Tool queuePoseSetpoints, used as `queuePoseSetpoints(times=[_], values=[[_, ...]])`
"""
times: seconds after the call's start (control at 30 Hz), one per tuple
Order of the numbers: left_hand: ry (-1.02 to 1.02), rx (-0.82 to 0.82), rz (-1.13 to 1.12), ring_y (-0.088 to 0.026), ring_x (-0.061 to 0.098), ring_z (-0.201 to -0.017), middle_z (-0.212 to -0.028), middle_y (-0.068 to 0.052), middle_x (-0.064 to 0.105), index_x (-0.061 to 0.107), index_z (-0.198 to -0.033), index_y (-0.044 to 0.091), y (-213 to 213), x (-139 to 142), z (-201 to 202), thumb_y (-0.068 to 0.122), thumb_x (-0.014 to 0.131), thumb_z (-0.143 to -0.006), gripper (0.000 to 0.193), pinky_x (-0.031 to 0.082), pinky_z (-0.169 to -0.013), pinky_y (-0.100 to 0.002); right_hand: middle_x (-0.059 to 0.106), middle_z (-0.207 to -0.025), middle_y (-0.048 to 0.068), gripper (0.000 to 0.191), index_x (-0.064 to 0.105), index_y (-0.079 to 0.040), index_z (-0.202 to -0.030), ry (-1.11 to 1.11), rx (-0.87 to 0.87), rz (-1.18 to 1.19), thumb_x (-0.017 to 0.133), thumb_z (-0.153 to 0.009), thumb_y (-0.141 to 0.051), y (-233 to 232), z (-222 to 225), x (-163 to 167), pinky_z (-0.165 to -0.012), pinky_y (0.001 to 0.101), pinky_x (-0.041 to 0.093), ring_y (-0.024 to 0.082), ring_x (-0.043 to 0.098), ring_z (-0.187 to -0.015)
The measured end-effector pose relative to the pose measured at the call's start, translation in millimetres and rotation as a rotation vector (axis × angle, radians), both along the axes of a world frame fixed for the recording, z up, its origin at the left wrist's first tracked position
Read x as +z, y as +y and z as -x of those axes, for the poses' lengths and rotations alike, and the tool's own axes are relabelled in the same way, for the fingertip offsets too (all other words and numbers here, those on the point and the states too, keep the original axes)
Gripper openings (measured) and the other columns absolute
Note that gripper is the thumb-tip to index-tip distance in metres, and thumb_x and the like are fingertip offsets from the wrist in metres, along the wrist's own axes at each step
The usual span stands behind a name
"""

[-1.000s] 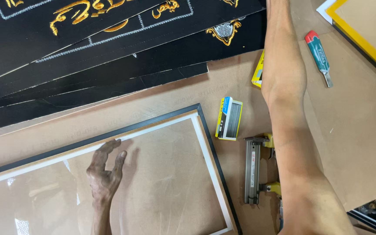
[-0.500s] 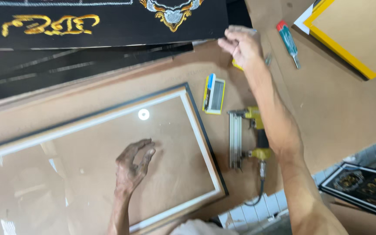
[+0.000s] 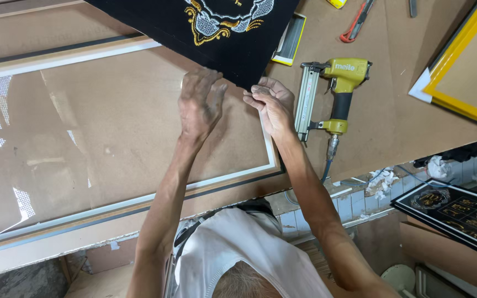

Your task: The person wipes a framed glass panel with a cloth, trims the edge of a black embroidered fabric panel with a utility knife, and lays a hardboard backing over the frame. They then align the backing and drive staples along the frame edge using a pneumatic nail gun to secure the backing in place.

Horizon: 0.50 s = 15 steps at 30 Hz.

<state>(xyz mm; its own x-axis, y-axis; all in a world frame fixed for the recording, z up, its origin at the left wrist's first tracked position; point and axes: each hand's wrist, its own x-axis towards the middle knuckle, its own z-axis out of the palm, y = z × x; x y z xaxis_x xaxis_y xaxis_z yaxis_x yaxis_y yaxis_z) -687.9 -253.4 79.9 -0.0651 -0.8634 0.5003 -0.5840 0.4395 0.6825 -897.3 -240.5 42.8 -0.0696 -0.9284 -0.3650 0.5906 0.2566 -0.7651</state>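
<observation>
A black velvet panel (image 3: 216,27) with gold and white embroidery hangs over the top of a large glazed picture frame (image 3: 111,204) lying on the brown workbench. My right hand (image 3: 271,105) pinches the panel's lower corner. My left hand (image 3: 200,105) lies flat, fingers spread, against the panel's lower edge over the glass (image 3: 84,138). Both hands meet near the frame's right side.
A yellow pneumatic nail gun (image 3: 332,94) with its hose lies right of my hands. A box of staples (image 3: 289,41), a red utility knife (image 3: 357,22) and a yellow-edged frame (image 3: 459,83) sit beyond. A black embroidered panel (image 3: 454,212) rests below the bench edge.
My right hand came back from the far tools, bringing the black embroidered panel down over the frame. My left hand moved from the glass centre up to the panel's edge.
</observation>
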Motion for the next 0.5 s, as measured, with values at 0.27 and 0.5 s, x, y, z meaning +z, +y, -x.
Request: queuePoseSetpoints(times=[0.27, 0.5], values=[[-0.21, 0.025, 0.1, -0.031, 0.057, -0.113, -0.109, -0.011, 0.064, 0.075, -0.108, 0.002, -32, -13, 36, 0.017, 0.083, -0.089, 0.025, 0.046, -0.102, -0.049, 0.073, -0.096, 0.017, 0.025, 0.064, 0.005, -0.113, 0.242, 0.154, 0.047, 0.066, -0.088, 0.008, -10, 47, 13, -0.075, 0.0335, 0.067, 0.025, 0.076, -0.085], [-0.54, 0.094, 0.164, -0.023, 0.057, -0.105, -0.104, -0.007, 0.061, 0.07, -0.1, 0.005, -29, -11, 48, 0.011, 0.071, -0.098, 0.006, 0.044, -0.094, -0.044, 0.07, -0.094, 0.006, 0.032, 0.067, 0.003, -0.11, 0.776, -0.269, 0.275, 0.07, -0.079, 0.013, -116, 233, -21, -0.06, 0.0295, 0.063, 0.018, 0.077, -0.08]])
